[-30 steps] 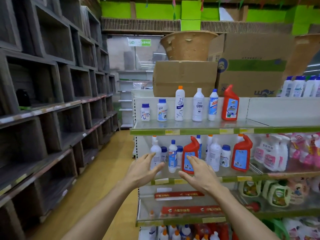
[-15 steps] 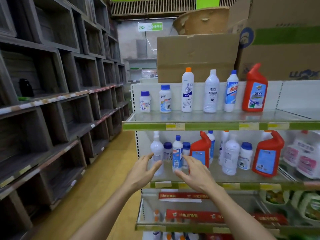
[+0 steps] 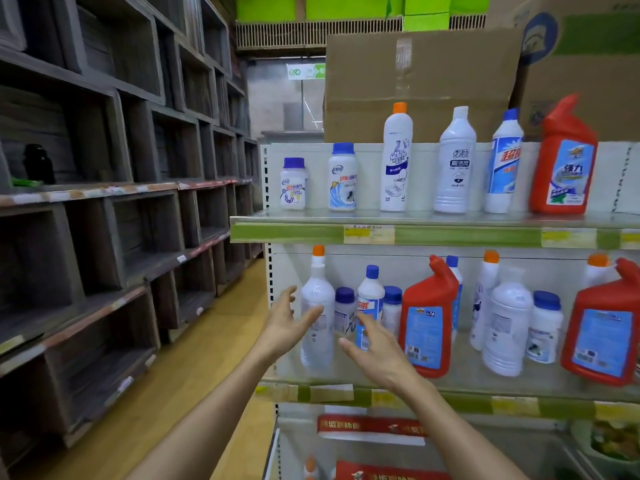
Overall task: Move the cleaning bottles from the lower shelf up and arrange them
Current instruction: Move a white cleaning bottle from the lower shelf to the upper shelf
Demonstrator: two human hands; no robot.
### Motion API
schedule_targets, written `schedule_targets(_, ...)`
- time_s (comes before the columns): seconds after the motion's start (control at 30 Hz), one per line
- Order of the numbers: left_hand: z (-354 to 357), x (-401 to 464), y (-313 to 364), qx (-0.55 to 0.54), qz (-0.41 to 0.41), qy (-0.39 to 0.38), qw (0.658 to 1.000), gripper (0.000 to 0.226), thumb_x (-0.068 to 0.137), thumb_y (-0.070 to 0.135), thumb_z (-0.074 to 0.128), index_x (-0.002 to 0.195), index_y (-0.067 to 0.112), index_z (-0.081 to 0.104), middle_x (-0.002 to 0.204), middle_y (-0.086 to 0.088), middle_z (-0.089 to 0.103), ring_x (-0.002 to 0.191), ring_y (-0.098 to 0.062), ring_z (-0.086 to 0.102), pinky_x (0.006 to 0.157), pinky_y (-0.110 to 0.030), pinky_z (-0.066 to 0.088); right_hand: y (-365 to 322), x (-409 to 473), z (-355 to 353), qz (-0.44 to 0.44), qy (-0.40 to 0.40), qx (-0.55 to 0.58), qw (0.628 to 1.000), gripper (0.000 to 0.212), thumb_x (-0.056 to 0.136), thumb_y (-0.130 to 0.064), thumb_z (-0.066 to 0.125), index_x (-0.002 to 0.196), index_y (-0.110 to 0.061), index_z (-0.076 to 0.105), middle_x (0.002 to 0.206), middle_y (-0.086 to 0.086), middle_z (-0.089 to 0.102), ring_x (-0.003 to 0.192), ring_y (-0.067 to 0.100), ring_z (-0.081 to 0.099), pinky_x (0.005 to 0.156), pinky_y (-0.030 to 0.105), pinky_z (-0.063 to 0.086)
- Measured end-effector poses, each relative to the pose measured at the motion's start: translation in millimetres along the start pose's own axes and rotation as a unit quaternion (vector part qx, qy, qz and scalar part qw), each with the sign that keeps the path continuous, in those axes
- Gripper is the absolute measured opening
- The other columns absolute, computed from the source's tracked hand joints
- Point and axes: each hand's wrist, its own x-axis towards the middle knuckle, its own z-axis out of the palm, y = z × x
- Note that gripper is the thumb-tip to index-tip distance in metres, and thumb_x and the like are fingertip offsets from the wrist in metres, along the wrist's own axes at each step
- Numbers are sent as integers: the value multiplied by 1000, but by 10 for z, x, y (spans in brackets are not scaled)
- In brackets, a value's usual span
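Note:
The upper shelf (image 3: pixel 298 233) carries a row of several cleaning bottles, from a small white jar (image 3: pixel 293 184) at the left to a red angled-neck bottle (image 3: pixel 562 161) at the right. Several more bottles stand on the lower shelf (image 3: pixel 457 398). My left hand (image 3: pixel 287 323) is spread open beside a tall white bottle (image 3: pixel 317 320), its thumb in front of the bottle. My right hand (image 3: pixel 375 351) reaches with straight fingers at a blue-capped bottle (image 3: pixel 370 299). Neither hand grips anything. A red bottle (image 3: pixel 427 320) stands just to the right.
Dark wooden cubby shelving (image 3: pixel 104 202) lines the left side of a yellow-floored aisle (image 3: pixel 166 393). Cardboard boxes (image 3: pixel 415 84) sit above the upper shelf. Below the lower shelf are red shelf labels (image 3: pixel 370 427) and more bottles.
The view has closed in on the shelves. Both hands have moved up and forward to the leftmost bottles on the lower shelf.

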Motion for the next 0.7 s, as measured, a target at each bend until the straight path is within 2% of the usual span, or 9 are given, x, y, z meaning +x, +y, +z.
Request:
schedule_targets(0.1,144,238,-110,-14,13,4,1000,97,84,51,75,158,22,19,163,-9,28,144,-27,37,114,-46,39,122,117,178,-8,5,20,1000,78,96,-49,61,159,-21,24,165,1,29,151,18,28,122,44,30)
schedule_targets(0.2,271,400,-155,-28,25,-4,999,106,82,44,79,160,24,9,166,-8,19,150,-27,27,116,-46,32,216,201,303,-11,6,25,1000,79,95,-52,60,159,-23,24,165,0,29,150,17,29,121,44,31)
schedule_targets(0.33,371,539,-178,-50,21,-19,998,111,82,33,81,160,26,2,159,-13,33,143,-32,40,115,-54,38,255,264,377,-4,13,30,999,80,93,-53,61,158,-25,24,164,-1,31,148,17,33,119,47,35)
schedule_targets(0.4,404,573,-186,-62,21,-13,998,102,83,27,80,158,21,11,149,-13,46,133,-32,51,110,-53,44,272,283,400,-2,13,30,999,80,93,-50,62,158,-25,24,164,-1,31,148,18,34,118,48,36)
schedule_targets(0.47,431,565,-205,-57,35,20,998,79,84,24,79,148,19,33,135,-12,58,118,-28,61,101,-50,52,288,273,416,1,11,27,1000,79,94,-48,63,158,-25,23,164,-1,32,147,18,35,117,48,37)
schedule_targets(0.53,445,503,-247,-60,62,54,995,66,83,23,80,138,20,44,125,-7,63,109,-23,63,94,-42,55,301,243,426,2,7,33,999,80,93,-46,65,158,-26,23,164,0,32,147,18,35,117,48,38)
schedule_targets(0.7,441,213,-387,-112,120,75,984,62,81,29,82,131,33,47,114,11,61,97,3,62,75,-17,54,312,140,434,0,3,65,998,92,85,-51,73,157,-30,22,162,-1,32,143,16,38,114,42,40)
